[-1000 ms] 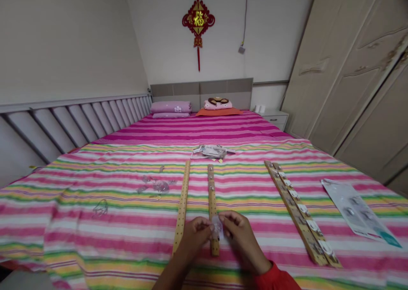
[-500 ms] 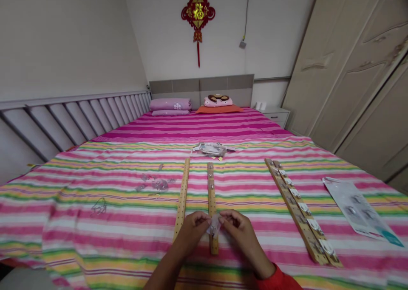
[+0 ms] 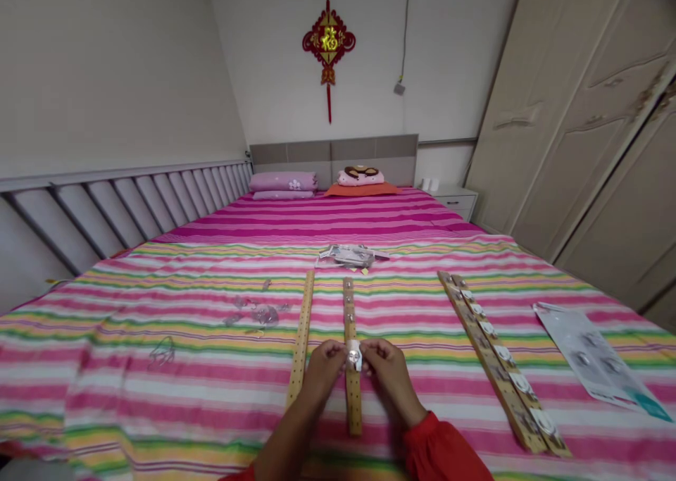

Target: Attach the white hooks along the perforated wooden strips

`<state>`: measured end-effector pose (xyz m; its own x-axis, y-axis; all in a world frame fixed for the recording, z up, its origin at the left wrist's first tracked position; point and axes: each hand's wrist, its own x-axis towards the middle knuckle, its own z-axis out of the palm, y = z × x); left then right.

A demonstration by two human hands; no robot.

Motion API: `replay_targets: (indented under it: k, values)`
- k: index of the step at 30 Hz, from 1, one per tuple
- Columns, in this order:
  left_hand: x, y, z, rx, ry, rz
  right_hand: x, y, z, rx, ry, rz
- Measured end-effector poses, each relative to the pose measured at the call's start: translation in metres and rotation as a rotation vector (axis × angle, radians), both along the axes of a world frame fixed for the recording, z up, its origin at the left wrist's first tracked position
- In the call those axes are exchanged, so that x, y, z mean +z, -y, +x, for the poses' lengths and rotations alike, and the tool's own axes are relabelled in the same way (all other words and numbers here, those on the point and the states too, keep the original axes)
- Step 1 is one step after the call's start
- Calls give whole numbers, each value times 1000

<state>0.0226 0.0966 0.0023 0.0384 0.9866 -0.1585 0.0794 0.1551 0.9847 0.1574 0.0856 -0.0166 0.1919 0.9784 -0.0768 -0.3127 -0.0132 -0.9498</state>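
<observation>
Both hands meet over a wooden strip with holes (image 3: 351,389) lying on the striped bedspread (image 3: 158,396). My left hand (image 3: 323,370) and my right hand (image 3: 387,372) pinch a small clear piece with a metal stud (image 3: 353,355) between their fingertips, right on top of the strip. A second holed wooden strip (image 3: 301,340) lies just left of my left hand. The far end of the middle strip carries a few similar clear pieces (image 3: 348,305).
Two wooden strips fitted with several clear pieces (image 3: 496,358) lie to the right, and a printed plastic bag (image 3: 596,361) beyond them. Loose clear pieces (image 3: 258,313) lie at left, a pile of packets (image 3: 348,255) farther up. Pillows (image 3: 285,182) sit at the headboard, a wardrobe (image 3: 591,129) at right.
Both hands have moved a little farther up the middle strip with the clear piece, which now rests flat on the strip. The camera has tilted slightly.
</observation>
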Motion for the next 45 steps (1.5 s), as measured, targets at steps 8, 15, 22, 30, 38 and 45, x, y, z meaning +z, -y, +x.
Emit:
replay_targets:
  k: [8, 15, 22, 30, 38, 45]
  values:
    - [-8, -34, 8, 17, -121, -60, -9, -38, -3, -59, 59, 0]
    - [-17, -51, 8, 53, -200, -62, -19, -52, -5, -98, 80, 3]
    - [-22, -59, 7, 39, -235, -41, -24, -57, -6, -114, 99, -5]
    - [-23, -62, 7, 36, -258, -12, -29, -61, -6, -142, 118, -14]
    - [-31, -63, 8, 52, -225, 0, -33, -62, -7, -153, 138, -25]
    - [-35, -62, 8, 109, -229, -18, -39, -65, -7, -158, 185, -46]
